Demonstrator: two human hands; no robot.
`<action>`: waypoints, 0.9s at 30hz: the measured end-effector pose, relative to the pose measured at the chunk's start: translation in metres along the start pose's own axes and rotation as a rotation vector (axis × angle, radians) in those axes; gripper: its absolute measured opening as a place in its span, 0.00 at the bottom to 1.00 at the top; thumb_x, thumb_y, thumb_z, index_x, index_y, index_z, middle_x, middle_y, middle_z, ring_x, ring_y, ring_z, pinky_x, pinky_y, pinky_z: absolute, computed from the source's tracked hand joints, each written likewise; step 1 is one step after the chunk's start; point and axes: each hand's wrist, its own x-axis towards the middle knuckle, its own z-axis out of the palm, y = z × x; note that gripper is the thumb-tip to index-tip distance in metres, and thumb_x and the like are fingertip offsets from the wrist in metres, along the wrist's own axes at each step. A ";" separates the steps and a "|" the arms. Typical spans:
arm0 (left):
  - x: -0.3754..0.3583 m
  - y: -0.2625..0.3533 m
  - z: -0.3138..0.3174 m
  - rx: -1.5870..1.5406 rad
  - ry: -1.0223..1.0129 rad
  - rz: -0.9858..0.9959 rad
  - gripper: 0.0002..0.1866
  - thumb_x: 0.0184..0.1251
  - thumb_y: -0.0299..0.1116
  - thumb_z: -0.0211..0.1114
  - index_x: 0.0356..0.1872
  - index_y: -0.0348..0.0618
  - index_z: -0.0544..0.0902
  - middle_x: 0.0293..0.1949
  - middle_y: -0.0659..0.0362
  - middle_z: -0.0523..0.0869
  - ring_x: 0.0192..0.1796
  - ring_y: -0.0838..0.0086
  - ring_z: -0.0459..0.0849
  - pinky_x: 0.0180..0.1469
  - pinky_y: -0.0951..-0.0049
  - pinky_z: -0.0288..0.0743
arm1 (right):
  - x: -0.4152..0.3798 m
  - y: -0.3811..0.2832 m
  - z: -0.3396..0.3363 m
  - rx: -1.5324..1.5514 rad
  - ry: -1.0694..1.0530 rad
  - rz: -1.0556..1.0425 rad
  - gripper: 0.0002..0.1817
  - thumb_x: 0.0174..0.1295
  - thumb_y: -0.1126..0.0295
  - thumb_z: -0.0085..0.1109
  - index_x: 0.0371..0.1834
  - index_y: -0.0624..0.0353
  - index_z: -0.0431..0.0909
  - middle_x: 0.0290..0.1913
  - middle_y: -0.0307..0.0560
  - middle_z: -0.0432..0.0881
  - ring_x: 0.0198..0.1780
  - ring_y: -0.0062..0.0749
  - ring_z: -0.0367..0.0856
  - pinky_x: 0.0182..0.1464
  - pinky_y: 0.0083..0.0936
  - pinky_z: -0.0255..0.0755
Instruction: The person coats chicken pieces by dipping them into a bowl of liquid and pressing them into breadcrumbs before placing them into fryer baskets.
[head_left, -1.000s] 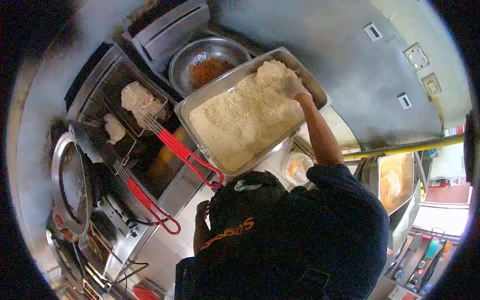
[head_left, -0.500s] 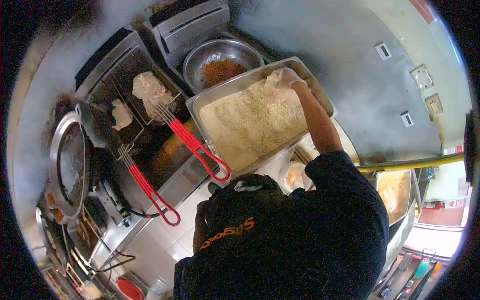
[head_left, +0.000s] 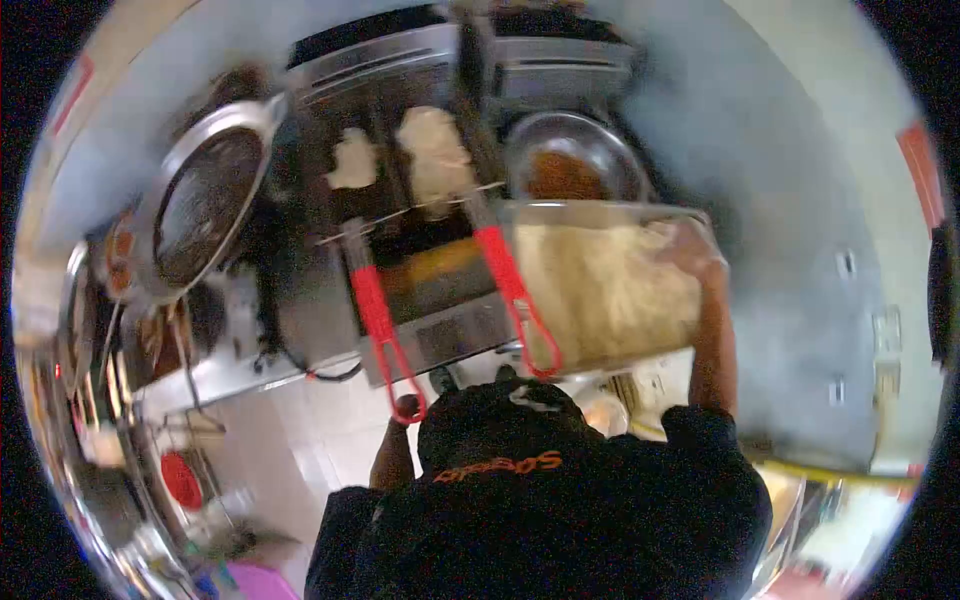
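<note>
My right hand (head_left: 690,250), in what looks like a clear glove, is down at the right part of a metal tray (head_left: 610,208) of pale breading flour (head_left: 590,285). Motion smears its fingers, so I cannot tell what they hold. My left hand (head_left: 407,406) overlaps the looped end of the left red basket handle (head_left: 375,310), its fingers blurred. A second red handle (head_left: 503,275) runs down beside the tray. In the fryer baskets beyond lie a large pale coated piece (head_left: 435,150) and a smaller one (head_left: 354,160).
A steel bowl of orange-brown crumbs (head_left: 565,175) stands behind the tray. To the left, a round metal pan (head_left: 205,200) leans near the fryer. A red container (head_left: 181,478) sits low at the left, and a grey wall (head_left: 800,270) rises at the right.
My view has turned, so fryer and tray appear shifted and rotated. My left hand has come into sight at the left basket handle. The right hand has shifted toward the tray's right edge.
</note>
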 end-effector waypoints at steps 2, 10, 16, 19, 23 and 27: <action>-0.028 0.028 0.034 -0.098 0.134 -0.104 0.16 0.59 0.36 0.53 0.40 0.32 0.75 0.30 0.50 0.80 0.28 0.61 0.80 0.29 0.60 0.77 | 0.023 -0.014 0.001 0.173 0.050 -0.209 0.24 0.39 0.59 0.68 0.42 0.57 0.78 0.37 0.44 0.82 0.36 0.33 0.78 0.46 0.29 0.70; -0.023 0.010 0.011 0.059 0.161 0.017 0.15 0.61 0.41 0.49 0.43 0.43 0.75 0.33 0.56 0.81 0.29 0.69 0.80 0.22 0.73 0.72 | 0.113 -0.218 -0.029 0.162 -0.237 -0.409 0.31 0.39 0.60 0.69 0.47 0.64 0.71 0.44 0.49 0.74 0.42 0.35 0.75 0.42 0.27 0.71; -0.066 0.020 0.027 0.040 0.378 -0.112 0.14 0.62 0.37 0.47 0.43 0.43 0.76 0.33 0.55 0.81 0.29 0.68 0.79 0.27 0.68 0.73 | 0.225 -0.296 0.057 -0.029 -0.165 -0.613 0.17 0.44 0.70 0.64 0.38 0.64 0.77 0.29 0.47 0.80 0.31 0.32 0.78 0.42 0.27 0.71; -0.082 0.007 0.017 0.061 0.322 -0.071 0.14 0.61 0.39 0.49 0.44 0.44 0.76 0.36 0.55 0.80 0.34 0.66 0.79 0.35 0.64 0.71 | 0.234 -0.313 0.098 -0.128 -0.122 -0.596 0.12 0.44 0.72 0.63 0.34 0.61 0.80 0.32 0.49 0.82 0.33 0.28 0.79 0.41 0.25 0.72; -0.095 -0.011 0.010 0.057 0.294 -0.110 0.19 0.60 0.45 0.45 0.45 0.46 0.74 0.39 0.55 0.80 0.40 0.65 0.77 0.43 0.60 0.67 | 0.210 -0.279 0.126 -0.080 -0.230 -0.693 0.12 0.44 0.68 0.65 0.30 0.63 0.79 0.34 0.45 0.81 0.36 0.29 0.79 0.44 0.25 0.71; -0.053 -0.052 -0.031 -0.043 0.281 -0.309 0.20 0.59 0.45 0.44 0.46 0.47 0.74 0.39 0.57 0.80 0.41 0.67 0.76 0.42 0.62 0.66 | 0.170 -0.208 0.098 0.403 -0.271 -0.395 0.15 0.43 0.67 0.66 0.33 0.63 0.79 0.36 0.46 0.81 0.38 0.29 0.78 0.45 0.25 0.71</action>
